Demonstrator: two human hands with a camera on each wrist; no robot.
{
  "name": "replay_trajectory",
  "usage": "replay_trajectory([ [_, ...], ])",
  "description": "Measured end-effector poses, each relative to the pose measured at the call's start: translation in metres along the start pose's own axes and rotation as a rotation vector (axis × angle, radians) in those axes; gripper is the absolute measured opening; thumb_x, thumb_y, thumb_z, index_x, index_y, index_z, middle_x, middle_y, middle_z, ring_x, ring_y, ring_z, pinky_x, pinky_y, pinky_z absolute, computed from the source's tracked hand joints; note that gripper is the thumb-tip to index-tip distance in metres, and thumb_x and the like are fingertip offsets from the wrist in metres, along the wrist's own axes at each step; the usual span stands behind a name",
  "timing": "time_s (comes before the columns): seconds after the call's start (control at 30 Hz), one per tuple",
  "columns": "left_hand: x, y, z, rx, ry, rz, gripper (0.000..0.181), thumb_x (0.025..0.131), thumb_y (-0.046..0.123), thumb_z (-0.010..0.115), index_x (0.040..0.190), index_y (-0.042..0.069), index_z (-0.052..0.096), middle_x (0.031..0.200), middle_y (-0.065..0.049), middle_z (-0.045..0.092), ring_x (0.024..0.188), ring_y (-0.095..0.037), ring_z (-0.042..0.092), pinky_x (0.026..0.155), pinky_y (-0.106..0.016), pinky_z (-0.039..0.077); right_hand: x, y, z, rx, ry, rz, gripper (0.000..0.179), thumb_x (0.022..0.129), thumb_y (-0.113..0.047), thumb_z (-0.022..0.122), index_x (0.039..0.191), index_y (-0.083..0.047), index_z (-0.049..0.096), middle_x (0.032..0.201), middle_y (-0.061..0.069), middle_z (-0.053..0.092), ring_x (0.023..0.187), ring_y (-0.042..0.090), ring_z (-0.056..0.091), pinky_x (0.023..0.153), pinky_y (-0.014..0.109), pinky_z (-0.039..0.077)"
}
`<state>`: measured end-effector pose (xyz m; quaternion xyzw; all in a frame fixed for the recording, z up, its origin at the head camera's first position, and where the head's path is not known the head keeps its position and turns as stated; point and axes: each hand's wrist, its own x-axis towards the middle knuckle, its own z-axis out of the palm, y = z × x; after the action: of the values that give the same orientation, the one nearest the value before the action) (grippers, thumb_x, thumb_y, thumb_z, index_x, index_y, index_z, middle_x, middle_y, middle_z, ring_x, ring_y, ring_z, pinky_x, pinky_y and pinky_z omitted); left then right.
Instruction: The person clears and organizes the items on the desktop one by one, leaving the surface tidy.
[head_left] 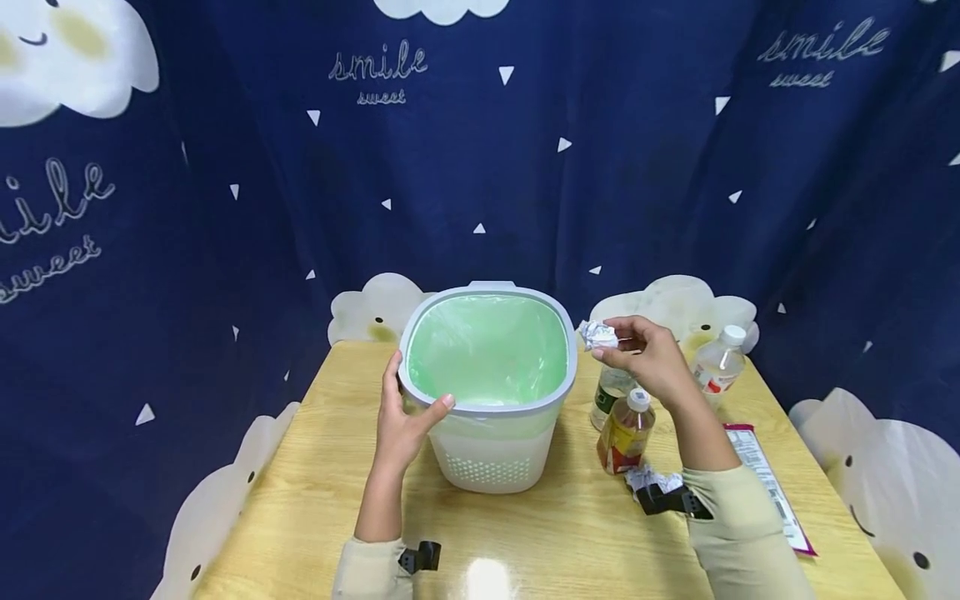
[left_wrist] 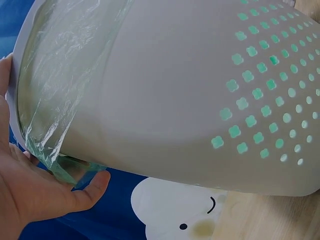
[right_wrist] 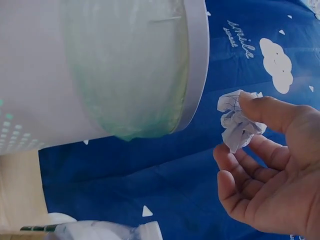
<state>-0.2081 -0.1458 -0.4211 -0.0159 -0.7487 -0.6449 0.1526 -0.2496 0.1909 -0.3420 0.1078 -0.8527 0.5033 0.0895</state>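
Note:
A pale trash bin with a green liner bag stands tilted, its mouth facing me. My left hand holds its left front corner: fingers along the left side of the rim, thumb spread along the front. Part of the fingers is hidden in the left wrist view, where the liner's folded edge hangs by the thumb. To the right of the rim, my right hand pinches a crumpled paper ball between thumb and fingers. The paper ball is apart from the bin in the right wrist view.
Right of the bin stand a drink bottle and a clear bottle, with another clear bottle farther right. More crumpled paper lies under my right forearm. A flat printed packet rests near the table's right edge.

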Motion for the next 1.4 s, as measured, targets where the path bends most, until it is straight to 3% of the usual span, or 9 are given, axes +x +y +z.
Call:
replay_trajectory([
  [0.57,0.0,-0.001,0.001,0.011,0.003,-0.002,0.099,0.07,0.037,0.081,0.147,0.033,0.019,0.148,0.006,0.024,0.135,-0.019,0.018,0.105,-0.054,0.008,0.035,-0.027,0.003,-0.05,-0.088,-0.001,0.047,0.08,-0.018,0.074,0.119,0.0,0.056,0.105,0.017,0.057,0.093,0.028,0.055,0.073,0.033,0.049],
  [0.87,0.001,-0.002,0.001,0.013,0.01,0.005,0.098,0.07,0.035,0.081,0.147,0.031,0.021,0.147,0.006,0.026,0.134,-0.02,0.021,0.105,-0.054,0.008,0.054,-0.047,0.011,-0.009,-0.149,-0.023,0.044,0.08,-0.015,0.074,0.117,0.002,0.057,0.101,0.015,0.059,0.086,0.025,0.057,0.069,0.027,0.049],
  [1.03,0.001,-0.002,0.002,0.006,0.006,0.002,0.097,0.07,0.035,0.081,0.146,0.034,0.021,0.147,0.005,0.026,0.133,-0.019,0.021,0.105,-0.052,0.008,0.065,-0.057,0.016,-0.011,-0.16,-0.045,0.045,0.077,-0.012,0.077,0.116,0.001,0.058,0.103,0.014,0.06,0.088,0.025,0.057,0.073,0.031,0.049],
  [1.27,0.001,-0.002,0.001,0.004,0.005,0.01,0.1,0.07,0.035,0.081,0.148,0.024,0.019,0.147,0.005,0.026,0.134,-0.018,0.021,0.105,-0.053,0.008,0.082,-0.074,0.024,0.009,-0.19,-0.07,0.041,0.075,-0.008,0.077,0.112,-0.001,0.06,0.1,0.012,0.061,0.086,0.023,0.057,0.072,0.032,0.049],
  [1.4,0.001,-0.002,0.001,0.011,0.002,-0.002,0.1,0.07,0.036,0.081,0.148,0.027,0.019,0.147,0.005,0.026,0.133,-0.018,0.021,0.105,-0.054,0.008,0.089,-0.079,0.03,0.001,-0.235,-0.082,0.04,0.075,-0.008,0.077,0.111,-0.001,0.06,0.099,0.012,0.061,0.086,0.024,0.057,0.073,0.032,0.049],
])
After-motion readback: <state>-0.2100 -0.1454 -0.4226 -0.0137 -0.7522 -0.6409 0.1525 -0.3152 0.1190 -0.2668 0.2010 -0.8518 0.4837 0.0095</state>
